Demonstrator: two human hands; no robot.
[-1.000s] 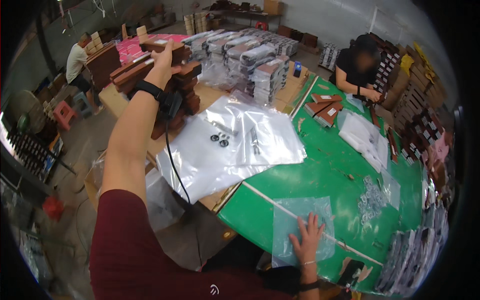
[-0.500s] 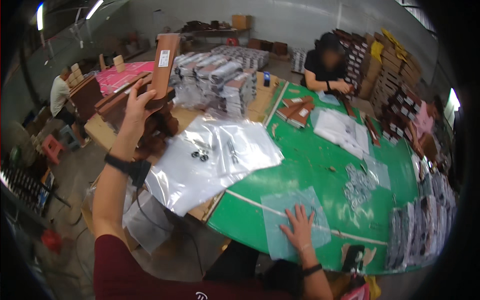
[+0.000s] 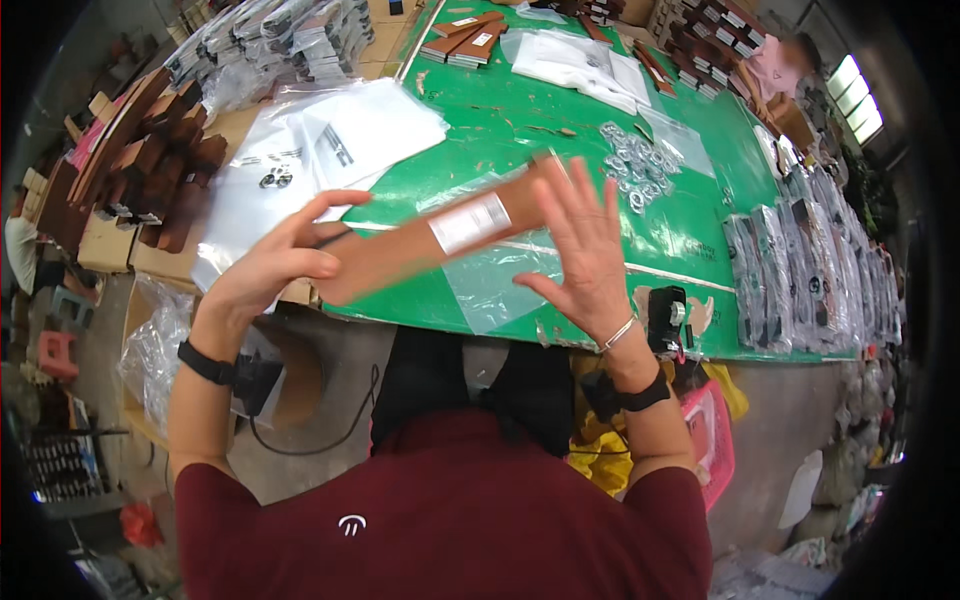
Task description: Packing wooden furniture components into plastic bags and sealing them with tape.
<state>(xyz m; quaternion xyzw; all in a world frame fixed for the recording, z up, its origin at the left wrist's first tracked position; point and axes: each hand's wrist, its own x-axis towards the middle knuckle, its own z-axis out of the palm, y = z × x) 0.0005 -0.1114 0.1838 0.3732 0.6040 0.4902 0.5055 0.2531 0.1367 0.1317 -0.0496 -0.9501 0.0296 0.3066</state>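
Observation:
A flat brown wooden board with a white label hangs slanted over the front of the green table, blurred by motion. My left hand grips its left end between thumb and fingers. By the board's raised right end, my right hand is open with its fingers spread; whether it touches the board I cannot tell. Beneath the board lies a clear plastic bag, partly covered by it. Left of that, a stack of larger clear plastic sheets carries a few small dark rings.
Small clear-wrapped ring-shaped parts lie in a heap right of centre. Wrapped boards stand in a row at the right edge. Bare brown boards are piled at left. A black device sits at the front edge. Another person is at far right.
My left hand has brought the board from the pile at left down over the table front. My right hand has lifted off the plastic bag toward the board's end. The view has tilted down.

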